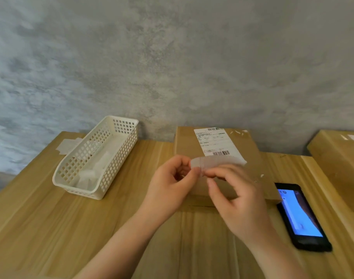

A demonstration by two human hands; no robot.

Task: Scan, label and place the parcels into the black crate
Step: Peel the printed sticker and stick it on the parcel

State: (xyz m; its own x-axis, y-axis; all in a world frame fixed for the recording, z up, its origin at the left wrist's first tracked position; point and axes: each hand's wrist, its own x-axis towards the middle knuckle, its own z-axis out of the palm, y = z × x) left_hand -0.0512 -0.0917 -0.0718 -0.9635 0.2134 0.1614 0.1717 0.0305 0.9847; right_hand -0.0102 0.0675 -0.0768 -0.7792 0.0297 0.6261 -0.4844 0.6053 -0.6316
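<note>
Head view: a pale, translucent label strip (216, 161) is pinched between both hands just above the near end of the cardboard parcel (216, 168). The left hand (170, 184) is curled around the strip's left end, and the right hand (236, 196) is closed on it with thumb and forefinger, apparently to peel it from its backing. The parcel is lying at twelve o'clock from the hands, its printed shipping label (217, 142) facing up. A lit phone (302, 216) is resting at three o'clock on the wooden table (51, 218), a white basket (97, 156) at ten o'clock, and a second box (341, 164) at two o'clock. No black crate is in view. The likely fault from here is judged to be the strip folding onto itself or sticking to the fingers, since it is thin and limp. The barcode could also be covered if the strip is laid carelessly.
</note>
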